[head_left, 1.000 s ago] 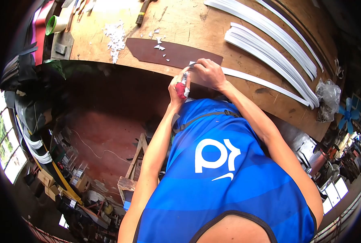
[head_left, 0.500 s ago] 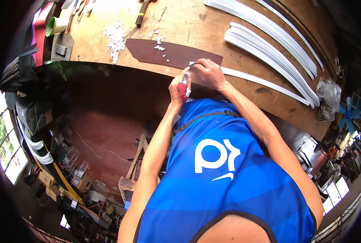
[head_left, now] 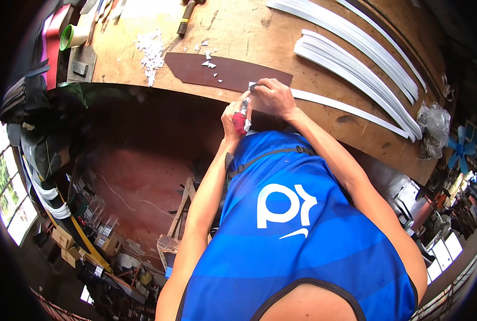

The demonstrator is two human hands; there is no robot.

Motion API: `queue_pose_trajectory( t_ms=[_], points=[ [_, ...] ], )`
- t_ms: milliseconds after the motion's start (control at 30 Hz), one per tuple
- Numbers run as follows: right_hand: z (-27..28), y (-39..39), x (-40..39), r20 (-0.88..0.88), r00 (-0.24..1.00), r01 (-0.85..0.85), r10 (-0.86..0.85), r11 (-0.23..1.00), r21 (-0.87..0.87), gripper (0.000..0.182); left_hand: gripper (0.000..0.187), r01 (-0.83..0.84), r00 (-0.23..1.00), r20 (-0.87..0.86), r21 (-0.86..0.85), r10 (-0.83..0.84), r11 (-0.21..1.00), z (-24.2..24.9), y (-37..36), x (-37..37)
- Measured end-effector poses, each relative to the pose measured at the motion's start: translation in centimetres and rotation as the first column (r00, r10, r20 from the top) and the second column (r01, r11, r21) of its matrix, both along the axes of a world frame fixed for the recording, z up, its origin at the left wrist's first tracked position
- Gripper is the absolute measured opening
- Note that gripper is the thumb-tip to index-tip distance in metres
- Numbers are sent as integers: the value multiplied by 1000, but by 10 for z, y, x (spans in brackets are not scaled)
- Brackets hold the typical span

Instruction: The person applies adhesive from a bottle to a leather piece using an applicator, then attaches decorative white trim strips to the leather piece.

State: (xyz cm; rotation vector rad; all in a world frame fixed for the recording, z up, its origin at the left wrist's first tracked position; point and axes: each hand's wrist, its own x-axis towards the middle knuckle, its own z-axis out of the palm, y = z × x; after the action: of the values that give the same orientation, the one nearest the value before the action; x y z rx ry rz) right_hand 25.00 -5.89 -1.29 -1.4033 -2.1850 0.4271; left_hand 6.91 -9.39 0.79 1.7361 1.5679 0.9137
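Observation:
My left hand (head_left: 233,119) is closed at the front edge of the workbench, its fingertips right at the end of a white strip (head_left: 350,113). A red and whitish wad (head_left: 240,123) shows against its palm and fingers. My right hand (head_left: 276,97) is bent over the same strip end, pinching a small dark flat piece (head_left: 253,86); I cannot tell what this piece is. Beneath the fingers lies a long brown board (head_left: 217,69) with a pointed left end. A few small white chips (head_left: 210,65) are scattered on it.
A heap of white offcuts (head_left: 151,53) lies to the left on the wooden workbench (head_left: 249,32). Farther back is a hammer (head_left: 184,21). Stacked white strips (head_left: 350,75) curve across the right side, near a clear plastic bag (head_left: 434,125). A green-rimmed cup (head_left: 72,35) lies at left.
Both hands stay at the strip's end with only slight finger movement. The whole view has shifted very little.

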Motion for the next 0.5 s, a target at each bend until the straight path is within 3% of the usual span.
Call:
queue_pose_trajectory(
  t_ms=[167,267,500],
  points=[
    [4,-2,8,-28,999,-16,16,999,-30,25,34,34,998,-43,-28,-35,999,-1,-1,-2],
    [17,-3,18,52,998,-22,25,999,-42,32,34,43,996,-80,-6,-44,999,-3,-2,-4],
    [10,-1,27,103,991,-75,84,994,-85,37,31,9,1000,-14,11,-9,1000,3,-1,-2]
  ],
)
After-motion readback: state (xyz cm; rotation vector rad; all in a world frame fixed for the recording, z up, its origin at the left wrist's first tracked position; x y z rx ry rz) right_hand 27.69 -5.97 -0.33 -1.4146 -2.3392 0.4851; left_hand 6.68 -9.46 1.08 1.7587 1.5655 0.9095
